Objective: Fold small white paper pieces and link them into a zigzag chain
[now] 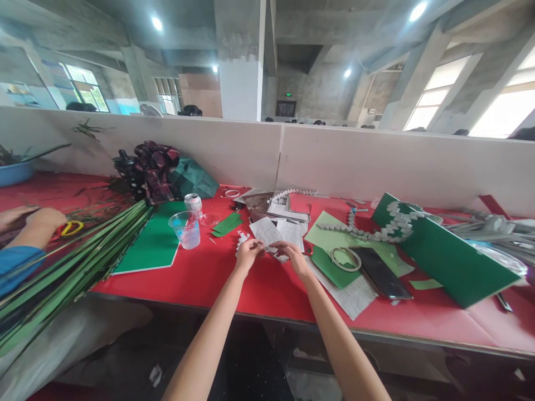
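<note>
1. to the left of the phone [382, 273], a small pale piece [271, 250] was pinched by the fingertips of both the left hand [249, 252] and the right hand [292, 256]; its folds could not be made out.
2. through uneven pulling, it might have been creased or torn.
3. if dropped, it might have been lost among the similarly pale papers [264, 229], spread left of the phone.
4. the chain [390, 233], laid just behind the phone, might have been snagged by a sleeve or crushed by the board [451, 256], tilted up to the phone's right.
5. reaching rightward was hindered by the ring [358, 260], placed just left of the phone.
6. well left of the phone, the cup [186, 233] might have been tipped by a stray elbow.
</note>
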A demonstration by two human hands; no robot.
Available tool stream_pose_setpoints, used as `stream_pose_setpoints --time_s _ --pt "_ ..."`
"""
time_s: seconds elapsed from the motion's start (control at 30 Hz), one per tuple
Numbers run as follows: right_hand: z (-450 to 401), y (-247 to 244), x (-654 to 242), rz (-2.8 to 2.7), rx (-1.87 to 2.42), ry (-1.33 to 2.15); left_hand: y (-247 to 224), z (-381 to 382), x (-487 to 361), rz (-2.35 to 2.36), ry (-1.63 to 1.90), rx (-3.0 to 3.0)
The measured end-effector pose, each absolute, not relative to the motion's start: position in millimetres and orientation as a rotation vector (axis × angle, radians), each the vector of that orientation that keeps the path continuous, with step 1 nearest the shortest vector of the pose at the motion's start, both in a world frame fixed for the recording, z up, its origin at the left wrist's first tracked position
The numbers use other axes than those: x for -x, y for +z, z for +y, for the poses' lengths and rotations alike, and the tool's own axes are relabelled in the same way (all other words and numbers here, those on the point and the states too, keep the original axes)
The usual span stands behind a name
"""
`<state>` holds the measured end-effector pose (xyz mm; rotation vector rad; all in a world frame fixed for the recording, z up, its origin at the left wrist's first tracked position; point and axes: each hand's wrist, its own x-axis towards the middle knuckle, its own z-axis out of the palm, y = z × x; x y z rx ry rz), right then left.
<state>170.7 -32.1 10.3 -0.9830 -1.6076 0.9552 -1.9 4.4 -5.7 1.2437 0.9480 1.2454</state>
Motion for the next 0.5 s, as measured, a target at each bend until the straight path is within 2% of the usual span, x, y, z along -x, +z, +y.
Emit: stream_pose_setpoints --time_s 0.17,0.5 --pt "-37.6 14.2 -164.1 -1.616 0.873 1.224 -7.7 5.4 2.3 0.983 1.182 -1.304" --pt "-35.4 15.3 -163.6 -1.582 0.894 1.23 -3.3 2.8 1.7 0.929 1.207 -1.293"
